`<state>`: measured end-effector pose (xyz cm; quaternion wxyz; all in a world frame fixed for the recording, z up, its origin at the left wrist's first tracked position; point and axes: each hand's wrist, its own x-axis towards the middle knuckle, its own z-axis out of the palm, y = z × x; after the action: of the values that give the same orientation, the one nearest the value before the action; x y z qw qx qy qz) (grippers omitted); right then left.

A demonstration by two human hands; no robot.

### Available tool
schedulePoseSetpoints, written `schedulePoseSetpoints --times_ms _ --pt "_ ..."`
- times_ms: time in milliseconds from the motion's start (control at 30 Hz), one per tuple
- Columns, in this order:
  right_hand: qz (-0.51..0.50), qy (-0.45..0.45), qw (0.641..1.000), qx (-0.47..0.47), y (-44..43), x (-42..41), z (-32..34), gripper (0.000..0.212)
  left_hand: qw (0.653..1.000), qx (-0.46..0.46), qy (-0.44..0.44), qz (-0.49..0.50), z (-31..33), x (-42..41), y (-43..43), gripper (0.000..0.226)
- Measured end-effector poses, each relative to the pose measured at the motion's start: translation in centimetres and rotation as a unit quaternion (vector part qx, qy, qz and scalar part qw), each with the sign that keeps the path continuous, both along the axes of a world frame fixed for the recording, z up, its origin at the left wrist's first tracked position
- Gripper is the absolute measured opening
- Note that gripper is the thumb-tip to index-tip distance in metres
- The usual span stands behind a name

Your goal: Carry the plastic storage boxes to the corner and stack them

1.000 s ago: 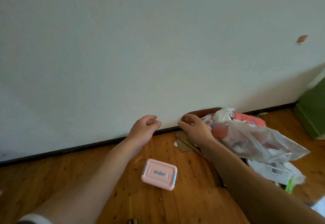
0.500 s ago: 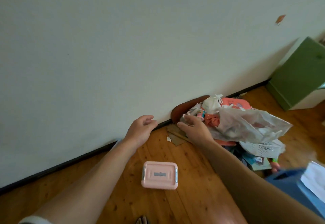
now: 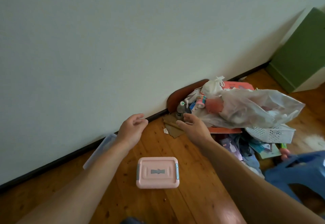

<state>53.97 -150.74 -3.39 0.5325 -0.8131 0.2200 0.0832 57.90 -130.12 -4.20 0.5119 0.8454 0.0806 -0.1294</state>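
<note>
Clutter pile [image 3: 246, 111] sits against the wall [image 3: 123, 39] on the right; pink box [image 3: 157, 172] lies lid-up on the floor [image 3: 190, 185], between the forearms and nearer the body than both hands, long axis running left-right. Left hand [image 3: 132, 128] loosely curled, right hand [image 3: 193, 127] spread by the pile, both empty. Reaching it means pulling back toward the body; left looks slightly nearer.

**Clutter heap on the floor**

At 2 o'clock a crumpled plastic bag [image 3: 255, 107] tops a pile against the white wall [image 3: 123, 39]. A white perforated basket [image 3: 270, 133] lies at its 5 o'clock and cardboard scraps [image 3: 173, 125] at its 9 o'clock. A green cabinet [image 3: 302, 51] stands beyond the pile, and a blue stool [image 3: 299, 167] at 4 o'clock.
</note>
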Motion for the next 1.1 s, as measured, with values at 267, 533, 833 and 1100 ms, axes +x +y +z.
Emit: schedulePoseSetpoints --times_ms 267,533,833,1100 --pt "-0.004 0.008 1.0 0.005 0.2 0.2 -12.6 0.053 1.0 -0.013 0.001 -0.006 -12.2 0.0 -0.3 0.033" --pt "0.008 0.021 1.0 -0.014 0.8 0.7 -23.9 0.054 1.0 -0.001 -0.008 -0.019 -22.8 0.6 0.0 0.033" --pt "0.014 0.045 0.999 -0.025 1.3 0.8 -35.1 0.053 1.0 0.008 0.004 -0.014 -34.5 1.0 1.3 0.03" --pt "0.006 0.061 0.998 -0.028 1.7 0.6 -42.3 0.052 0.999 0.029 0.027 0.01 -41.7 1.1 2.7 0.036"
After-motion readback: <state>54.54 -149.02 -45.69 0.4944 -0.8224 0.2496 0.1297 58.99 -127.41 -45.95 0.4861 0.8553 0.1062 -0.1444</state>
